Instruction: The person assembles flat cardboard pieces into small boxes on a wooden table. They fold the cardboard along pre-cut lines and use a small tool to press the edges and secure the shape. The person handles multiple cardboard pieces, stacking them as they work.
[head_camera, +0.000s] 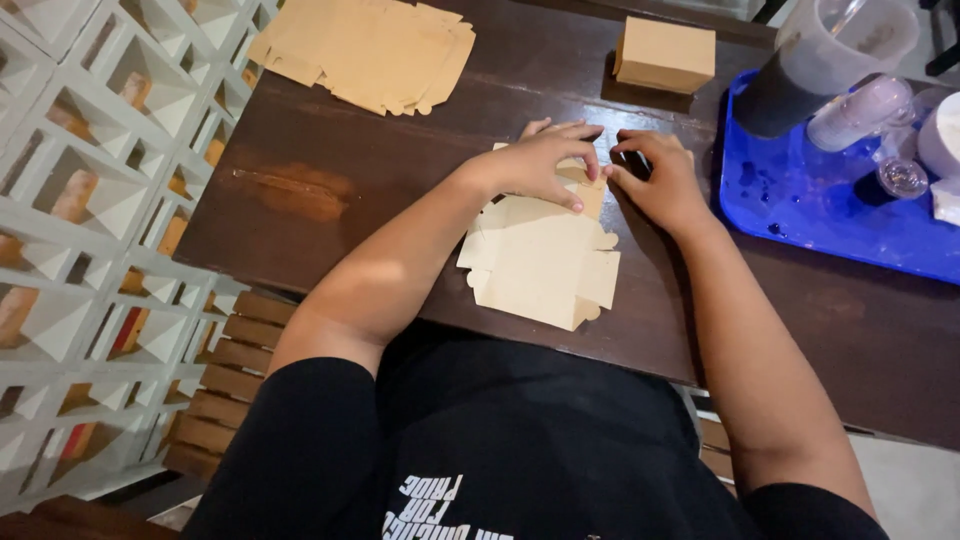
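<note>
Dark wooden table, near edge hidden under torso and arms, far edge cut off by frame top. White lattice wall at left, cut off at frame edge.

Blue tray at right end of table, partly out of frame; wet patches on its floor. In tray: translucent plastic jug, top cut off, contents not readable; clear bottle lying on its side; small clear lid or cup, hard to make out; white objects at far right edge, mostly cropped.

Stack of flat kraft blanks at upper left of table, top cropped. Flat die-cut cardboard box blank lying at table centre near front edge, far end covered by both hands. Folded kraft box, closed, at far side of table, well apart from hands; inside not visible.

Left hand palm down on far end of blank, fingers spread slightly and pressed flat on a flap. Right hand just beside, fingers curled together, tips at blank's far right corner; whether pinching a flap cannot be told, fingertips hidden.
</note>
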